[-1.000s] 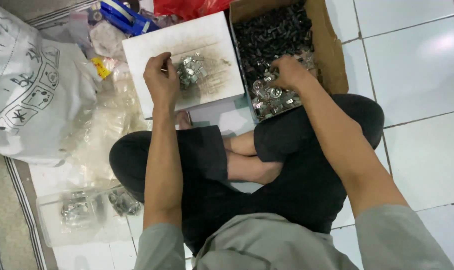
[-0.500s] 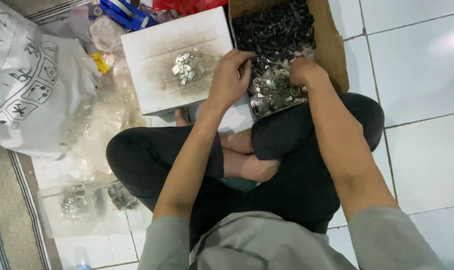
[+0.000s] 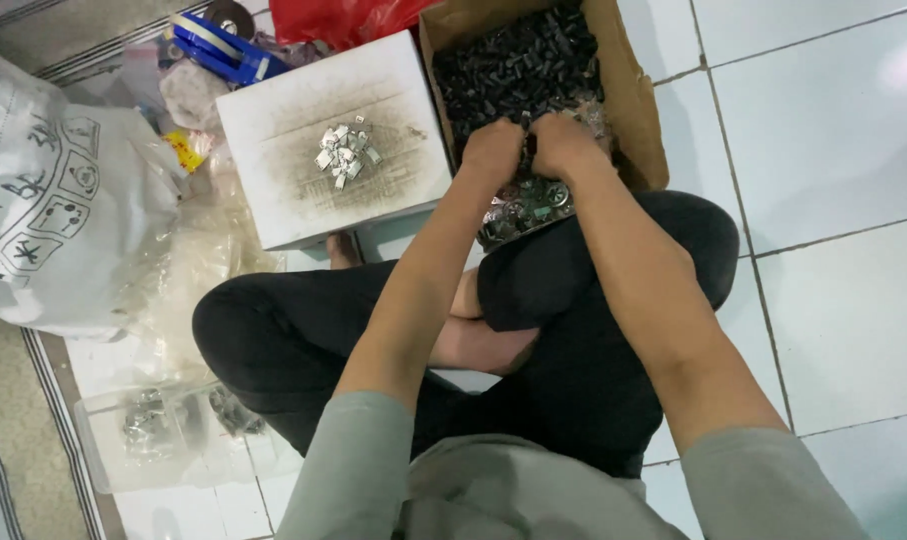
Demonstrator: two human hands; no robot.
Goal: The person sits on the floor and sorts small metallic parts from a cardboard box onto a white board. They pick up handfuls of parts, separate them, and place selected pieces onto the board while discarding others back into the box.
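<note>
I sit cross-legged on the floor. My left hand (image 3: 493,150) and my right hand (image 3: 565,145) are side by side, knuckles up, inside an open cardboard box (image 3: 641,115). Their fingers curl down into its heap of small dark metal parts (image 3: 518,65), and the fingertips are hidden. Shinier metal parts (image 3: 525,205) lie at the box's near end, just below my hands. To the left stands a white box (image 3: 273,140), and a small pile of silvery pieces (image 3: 345,152) rests on its smudged top.
A large white printed sack (image 3: 53,200) and crumpled clear plastic bags (image 3: 208,255) lie at my left. A clear tub (image 3: 153,435) with metal parts sits by my left knee. A blue tool (image 3: 223,45) and a red bag (image 3: 333,15) lie behind the white box. White floor tiles (image 3: 833,120) lie to the right.
My left hand left the silvery pile on the white box and moved right into the cardboard box, beside my right hand. The right hand stayed in the parts.
</note>
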